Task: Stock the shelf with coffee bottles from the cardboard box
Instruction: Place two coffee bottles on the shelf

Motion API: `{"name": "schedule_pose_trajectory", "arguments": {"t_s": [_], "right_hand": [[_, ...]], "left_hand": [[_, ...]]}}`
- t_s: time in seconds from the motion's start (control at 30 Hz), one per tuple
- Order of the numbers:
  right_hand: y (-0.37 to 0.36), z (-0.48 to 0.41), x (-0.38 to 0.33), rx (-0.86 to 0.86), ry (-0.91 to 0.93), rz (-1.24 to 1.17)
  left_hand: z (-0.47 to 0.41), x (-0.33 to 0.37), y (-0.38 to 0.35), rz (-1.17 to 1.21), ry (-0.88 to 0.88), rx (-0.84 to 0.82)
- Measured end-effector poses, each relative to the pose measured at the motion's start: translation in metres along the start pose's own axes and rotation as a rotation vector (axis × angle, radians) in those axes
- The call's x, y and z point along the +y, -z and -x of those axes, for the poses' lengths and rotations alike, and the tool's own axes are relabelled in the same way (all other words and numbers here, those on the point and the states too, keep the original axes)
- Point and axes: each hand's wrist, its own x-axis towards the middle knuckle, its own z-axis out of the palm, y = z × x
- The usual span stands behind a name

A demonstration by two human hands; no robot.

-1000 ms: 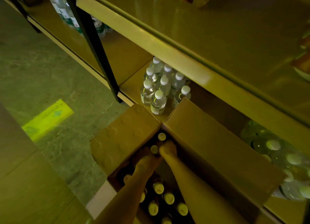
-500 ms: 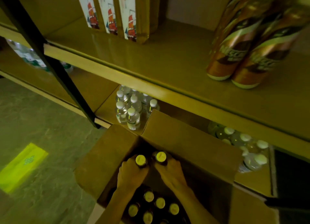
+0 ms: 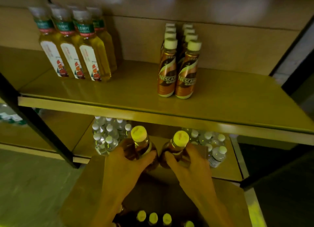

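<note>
The left hand (image 3: pixel 125 162) is wrapped round one coffee bottle (image 3: pixel 141 143), its fingers curled on the brown body just under the neck. The right hand (image 3: pixel 188 162) holds a second coffee bottle (image 3: pixel 178 145) the same way. Both bottles stand up straight, side by side and almost touching, with their pale caps on top.

The hands hold them over the open cardboard box (image 3: pixel 81 192). Down in the box, between the arms, the caps of more boxed bottles (image 3: pixel 153 218) show.

Just past the two caps runs the front edge of the shelf (image 3: pixel 136 94). On this shelf, right of the middle, stand two rows of stocked coffee bottles (image 3: pixel 176 70), one behind another. Far to their left stand yellow bottles (image 3: pixel 76 53) with a ship on the label.

On the lower board behind the hands sit small water bottles (image 3: pixel 107 136) with white caps, and a second bunch (image 3: pixel 214 145) sits to the right. A black post (image 3: pixel 39 124) leans across the left side.
</note>
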Motion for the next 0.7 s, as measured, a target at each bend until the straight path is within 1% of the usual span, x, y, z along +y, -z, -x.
{"name": "schedule_pose_trajectory", "arguments": {"t_s": [0.13,0.27,0.37,0.47,0.7], "right_hand": [[0.036,-0.003,-0.044,0.128,0.103,0.006],[0.062,-0.017,-0.083,0.221,0.168,0.050],[0.077,-0.035,-0.104,0.260,0.180,0.084],[0.083,-0.056,-0.118,0.261,0.176,0.111],[0.078,-0.095,-0.117,0.206,0.115,0.122]], "left_hand": [[-0.008,0.055,0.007,0.149,-0.151,-0.088],[-0.026,0.102,0.011,0.183,-0.275,-0.162],[-0.044,0.125,0.012,0.187,-0.312,-0.205],[-0.066,0.136,0.005,0.175,-0.325,-0.179],[-0.101,0.129,-0.014,0.135,-0.304,-0.136]]}}
